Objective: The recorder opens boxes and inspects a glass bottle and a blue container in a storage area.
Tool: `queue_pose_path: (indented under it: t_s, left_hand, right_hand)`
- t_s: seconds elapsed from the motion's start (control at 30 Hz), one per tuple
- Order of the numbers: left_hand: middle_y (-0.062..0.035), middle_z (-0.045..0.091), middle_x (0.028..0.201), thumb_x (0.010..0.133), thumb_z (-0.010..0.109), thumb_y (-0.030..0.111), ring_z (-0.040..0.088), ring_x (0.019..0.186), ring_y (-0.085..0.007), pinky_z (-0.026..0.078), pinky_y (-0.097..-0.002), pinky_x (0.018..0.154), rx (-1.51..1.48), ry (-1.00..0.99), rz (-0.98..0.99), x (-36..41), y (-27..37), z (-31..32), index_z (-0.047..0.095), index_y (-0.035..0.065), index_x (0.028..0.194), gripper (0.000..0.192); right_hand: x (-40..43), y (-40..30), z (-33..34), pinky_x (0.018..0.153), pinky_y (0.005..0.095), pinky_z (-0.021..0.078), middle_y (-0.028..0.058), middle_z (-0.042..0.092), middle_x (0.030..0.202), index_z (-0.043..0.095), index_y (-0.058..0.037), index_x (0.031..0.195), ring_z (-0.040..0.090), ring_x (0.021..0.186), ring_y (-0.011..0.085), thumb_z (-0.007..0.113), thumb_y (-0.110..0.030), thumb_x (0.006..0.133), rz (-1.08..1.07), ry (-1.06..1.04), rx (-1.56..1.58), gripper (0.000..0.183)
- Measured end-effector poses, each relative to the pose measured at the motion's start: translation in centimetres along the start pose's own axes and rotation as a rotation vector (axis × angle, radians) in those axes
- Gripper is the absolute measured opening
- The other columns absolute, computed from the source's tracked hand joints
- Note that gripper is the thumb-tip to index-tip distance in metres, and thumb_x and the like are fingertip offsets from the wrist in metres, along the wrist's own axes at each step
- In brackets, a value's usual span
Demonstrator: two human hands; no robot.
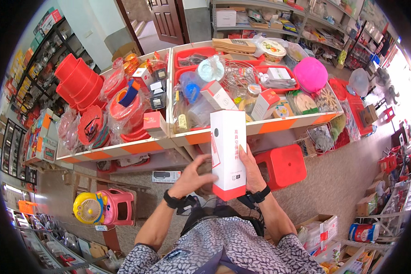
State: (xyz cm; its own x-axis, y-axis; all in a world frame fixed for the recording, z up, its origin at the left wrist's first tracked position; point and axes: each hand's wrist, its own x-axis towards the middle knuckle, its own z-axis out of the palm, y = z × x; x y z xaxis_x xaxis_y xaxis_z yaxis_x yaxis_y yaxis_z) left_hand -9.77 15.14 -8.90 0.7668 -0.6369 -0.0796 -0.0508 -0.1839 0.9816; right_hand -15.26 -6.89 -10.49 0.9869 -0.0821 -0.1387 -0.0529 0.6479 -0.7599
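Note:
A tall white cardboard box (228,147) with a red base and printed writing stands nearly upright before my chest. My right hand (253,169) grips its right side, thumb along the printed face. On the other side, my left hand (196,175) has its fingers spread and curled near the box's lower left edge; whether the fingertips touch it is hard to tell. Beyond the box, two similar white-and-red boxes, one tilted (219,96) and one leaning (265,104), lie among goods in the display table (226,136). A smaller red-topped box (155,124) sits on the table's left section.
Stacked red plastic buckets (78,82) and wrapped red basins (125,113) fill the left section. A bright pink bowl (311,74) lies at the right. Below are a red plastic stool (286,166), a pink stool (120,207) with a yellow fan (89,208), and a flat box (166,176).

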Motion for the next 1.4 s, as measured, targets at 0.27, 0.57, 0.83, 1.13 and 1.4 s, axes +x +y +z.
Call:
queue_pose_path:
  t_s: [0.27,0.57,0.83,1.13,1.4]
  left_hand:
    - [-0.0135,0.058,0.145,0.101,0.072,0.02,0.056,0.134,-0.0215,0.044,-0.0356,0.114,-0.153,0.116,0.039,0.7,3.6,-0.7,0.043,0.0007,0.156,0.065]
    - [-0.014,0.06,0.141,0.102,0.071,0.025,0.056,0.129,-0.0183,0.044,-0.0337,0.11,-0.246,0.137,-0.07,0.8,2.3,1.6,0.039,-0.0059,0.156,0.07]
    - [-0.0113,0.066,0.132,0.1,0.073,0.023,0.061,0.118,-0.0156,0.05,-0.032,0.103,-0.046,0.139,-0.033,1.0,1.3,0.2,0.048,-0.0066,0.148,0.062]
    - [-0.0209,0.057,0.139,0.099,0.069,0.016,0.058,0.125,-0.0323,0.048,-0.0429,0.107,0.953,0.325,0.702,4.7,4.8,-1.7,0.056,-0.0008,0.141,0.047]
    - [-0.0216,0.052,0.134,0.086,0.078,0.01,0.056,0.109,-0.041,0.048,-0.0487,0.093,0.875,0.293,0.563,2.9,4.1,2.4,0.064,0.0037,0.136,0.052]
  right_hand:
    - [-0.1,0.5,0.1,0.107,0.0327,0.0494,0.0098,0.054,0.147,0.034,-0.0022,0.16,0.058,0.127,0.0158,0.062,-0.032,0.108,0.025,0.009,-0.043,0.066]
    - [-0.4,1.2,-1.5,0.118,0.0362,0.0394,0.0127,0.044,0.159,0.025,-0.0062,0.166,0.043,0.146,0.0213,0.062,-0.038,0.107,0.103,-0.075,-0.086,0.077]
    - [-0.3,1.6,-1.9,0.116,0.0378,0.0433,0.0153,0.044,0.157,0.021,-0.0071,0.166,0.047,0.143,0.0238,0.075,-0.031,0.095,0.137,-0.171,-0.023,0.093]
    - [-0.5,2.2,-1.9,0.111,0.037,0.0484,0.0132,0.051,0.15,0.026,-0.0073,0.164,0.055,0.134,0.0214,0.074,-0.022,0.091,0.179,-0.144,0.021,0.089]
    - [-0.8,1.7,-2.2,0.112,0.0357,0.0461,0.0109,0.049,0.152,0.024,-0.008,0.165,0.051,0.137,0.0202,0.076,-0.027,0.094,0.123,-0.113,-0.009,0.09]
